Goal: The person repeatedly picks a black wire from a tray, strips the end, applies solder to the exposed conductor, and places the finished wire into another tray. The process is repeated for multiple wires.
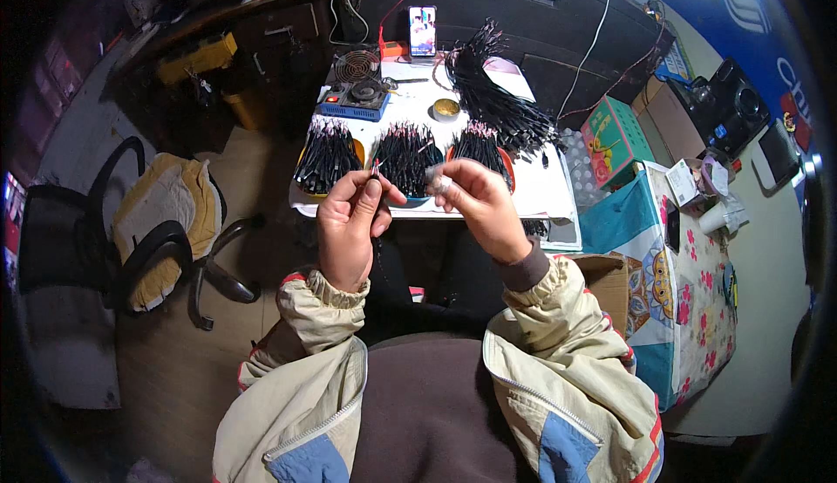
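My left hand [350, 226] is closed, its thumb and forefinger pinching a thin black cable. The cable's bare, coloured wire ends [377, 167] stick up above the fingertips. Beside it, a small gap away, my right hand [481, 208] has its fingers pressed together, with something whitish [439, 180] at the fingertips; whether it is a wrap or a held piece I cannot tell. Just beyond my hands, three batches of short black cables stand in coloured trays: the left batch [326, 159], the middle batch [408, 150] and the right batch [478, 147], wire ends up.
On the white table [410, 91] are a blue heating device [356, 104] with a fan [357, 66], a round tin [445, 110], a lit phone [423, 31] and a large cable bundle [497, 86]. A green-pink box [615, 145] stands right; a cushioned chair [166, 221] stands left.
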`<state>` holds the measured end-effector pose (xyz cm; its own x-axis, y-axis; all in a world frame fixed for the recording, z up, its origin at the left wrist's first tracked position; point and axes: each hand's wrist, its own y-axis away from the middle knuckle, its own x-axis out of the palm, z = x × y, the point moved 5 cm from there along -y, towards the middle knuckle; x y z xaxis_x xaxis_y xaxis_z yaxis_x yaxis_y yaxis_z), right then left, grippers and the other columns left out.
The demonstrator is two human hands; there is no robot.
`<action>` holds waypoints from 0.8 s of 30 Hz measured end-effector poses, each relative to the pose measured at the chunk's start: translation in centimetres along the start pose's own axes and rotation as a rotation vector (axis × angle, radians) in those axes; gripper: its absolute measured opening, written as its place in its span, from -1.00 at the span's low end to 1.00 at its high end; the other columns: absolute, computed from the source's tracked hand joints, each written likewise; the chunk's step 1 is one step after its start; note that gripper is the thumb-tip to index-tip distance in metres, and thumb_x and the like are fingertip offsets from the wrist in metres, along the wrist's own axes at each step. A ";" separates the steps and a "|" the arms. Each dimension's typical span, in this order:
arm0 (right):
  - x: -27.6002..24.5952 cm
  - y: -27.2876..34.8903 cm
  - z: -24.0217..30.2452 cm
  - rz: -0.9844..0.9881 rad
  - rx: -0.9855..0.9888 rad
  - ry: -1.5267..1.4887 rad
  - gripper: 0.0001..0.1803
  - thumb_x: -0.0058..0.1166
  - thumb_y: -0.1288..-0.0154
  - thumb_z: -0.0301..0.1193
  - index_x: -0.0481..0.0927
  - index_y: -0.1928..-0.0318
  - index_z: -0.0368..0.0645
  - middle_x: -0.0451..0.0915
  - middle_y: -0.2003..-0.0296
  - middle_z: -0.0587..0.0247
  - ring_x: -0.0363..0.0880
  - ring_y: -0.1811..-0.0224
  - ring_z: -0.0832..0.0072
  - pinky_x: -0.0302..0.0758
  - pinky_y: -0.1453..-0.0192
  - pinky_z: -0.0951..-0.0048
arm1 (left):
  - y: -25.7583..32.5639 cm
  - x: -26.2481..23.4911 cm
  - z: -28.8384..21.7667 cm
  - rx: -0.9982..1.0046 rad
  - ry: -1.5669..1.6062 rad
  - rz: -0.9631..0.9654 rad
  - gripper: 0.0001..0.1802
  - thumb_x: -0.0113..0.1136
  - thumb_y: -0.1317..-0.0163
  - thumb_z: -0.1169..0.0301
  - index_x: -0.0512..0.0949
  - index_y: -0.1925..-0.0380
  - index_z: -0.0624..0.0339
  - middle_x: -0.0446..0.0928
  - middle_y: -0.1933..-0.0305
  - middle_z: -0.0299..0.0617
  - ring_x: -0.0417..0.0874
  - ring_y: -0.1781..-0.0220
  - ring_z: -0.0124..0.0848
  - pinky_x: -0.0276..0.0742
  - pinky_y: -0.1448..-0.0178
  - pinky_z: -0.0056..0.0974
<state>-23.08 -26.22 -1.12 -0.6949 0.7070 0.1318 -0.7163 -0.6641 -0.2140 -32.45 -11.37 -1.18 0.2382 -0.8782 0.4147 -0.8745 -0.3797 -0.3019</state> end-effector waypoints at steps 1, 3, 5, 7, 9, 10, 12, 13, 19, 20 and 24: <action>0.0 -0.7 0.8 0.007 -0.036 -0.080 -0.81 0.05 -0.43 -0.45 0.52 0.02 -0.27 0.59 0.30 0.36 0.50 0.33 0.73 0.43 0.30 0.70 | 0.0 0.2 -0.2 0.028 -0.029 0.017 -0.83 0.01 -0.46 0.40 0.52 0.17 0.28 0.61 0.32 -0.16 0.29 0.56 -0.68 0.22 0.48 -0.57; 0.0 -1.6 1.9 -0.006 -0.014 -0.143 -0.84 0.07 -0.42 -0.44 0.53 0.07 -0.24 0.60 0.30 0.37 0.50 0.34 0.76 0.40 0.32 0.79 | -0.4 0.7 -0.7 0.081 -0.106 0.070 -0.82 0.01 -0.46 0.40 0.52 0.14 0.29 0.61 0.31 -0.17 0.29 0.56 -0.68 0.22 0.48 -0.57; 0.4 -2.6 3.7 -0.034 -0.093 -0.085 -0.86 0.07 -0.42 -0.46 0.53 0.10 -0.24 0.60 0.31 0.41 0.48 0.34 0.77 0.41 0.29 0.74 | -1.1 1.4 -1.5 0.122 -0.163 0.109 -0.81 0.02 -0.46 0.41 0.52 0.10 0.31 0.61 0.31 -0.20 0.30 0.55 -0.69 0.23 0.47 -0.56; 0.8 -3.4 6.3 -0.041 -0.278 -0.015 -0.88 0.06 -0.41 -0.49 0.54 0.12 -0.27 0.60 0.30 0.42 0.45 0.34 0.78 0.40 0.26 0.71 | -2.5 1.9 -3.0 0.240 -0.322 0.093 -0.83 0.05 -0.45 0.42 0.52 0.11 0.30 0.64 0.31 -0.25 0.30 0.54 -0.71 0.25 0.45 -0.56; 1.0 -3.8 9.0 -0.059 -0.473 0.150 -0.87 0.07 -0.36 -0.62 0.55 0.11 -0.32 0.61 0.29 0.36 0.53 0.24 0.71 0.47 0.15 0.67 | -4.0 2.3 -4.8 0.350 -0.428 0.057 -0.84 0.05 -0.44 0.43 0.52 0.11 0.28 0.66 0.29 -0.26 0.32 0.51 -0.72 0.27 0.43 -0.56; 1.0 -3.7 10.2 -0.083 -0.564 0.257 -0.85 0.06 -0.34 -0.67 0.54 0.10 -0.34 0.61 0.29 0.34 0.56 0.19 0.68 0.50 0.11 0.64 | -4.6 2.6 -5.5 0.367 -0.357 0.070 -0.83 0.04 -0.45 0.42 0.52 0.10 0.27 0.67 0.28 -0.23 0.34 0.51 -0.71 0.31 0.41 -0.55; 1.1 -3.3 12.0 -0.099 -0.738 0.473 -0.87 0.13 -0.24 -0.66 0.57 0.20 -0.29 0.63 0.34 0.22 0.63 0.29 0.54 0.55 0.23 0.50 | -4.8 3.3 -6.3 0.403 -0.331 0.103 -0.83 0.04 -0.45 0.42 0.52 0.09 0.27 0.67 0.28 -0.22 0.37 0.51 -0.70 0.35 0.40 -0.53; 1.1 -2.6 12.4 -0.062 -0.794 0.608 -0.85 0.13 -0.20 -0.68 0.57 0.21 -0.28 0.62 0.34 0.19 0.64 0.30 0.46 0.55 0.23 0.47 | -4.5 3.5 -6.0 0.342 -0.322 0.143 -0.83 0.04 -0.45 0.41 0.52 0.10 0.28 0.67 0.29 -0.21 0.39 0.52 -0.68 0.38 0.41 -0.52; 0.5 -0.4 8.4 0.027 -0.668 0.780 -0.83 0.16 -0.15 -0.69 0.57 0.22 -0.29 0.58 0.35 0.15 0.60 0.32 0.32 0.52 0.22 0.41 | -0.8 3.7 -0.2 -0.155 0.005 0.166 -0.78 0.02 -0.46 0.32 0.55 0.12 0.22 0.66 0.36 -0.15 0.47 0.58 -0.62 0.36 0.49 -0.52; 0.4 -0.1 7.3 0.038 -0.611 0.783 -0.82 0.14 -0.15 -0.71 0.57 0.21 -0.29 0.58 0.34 0.14 0.60 0.30 0.32 0.52 0.20 0.41 | -0.5 3.7 0.8 -0.242 0.078 0.165 -0.77 0.01 -0.46 0.32 0.56 0.11 0.23 0.66 0.36 -0.14 0.48 0.58 -0.62 0.36 0.49 -0.51; -0.8 0.4 3.5 -0.008 -0.406 0.628 -0.81 0.12 -0.23 -0.68 0.57 0.13 -0.28 0.62 0.28 0.19 0.64 0.22 0.45 0.55 0.12 0.50 | -0.1 3.5 2.7 -0.333 0.161 0.157 -0.81 0.05 -0.44 0.38 0.57 0.16 0.28 0.61 0.44 -0.22 0.33 0.62 -0.70 0.19 0.54 -0.57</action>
<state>-23.02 -27.92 2.08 -0.4355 0.7982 -0.4162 -0.5573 -0.6021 -0.5717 -30.39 -15.25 -2.03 0.0448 -0.8512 0.5230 -0.9904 -0.1064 -0.0882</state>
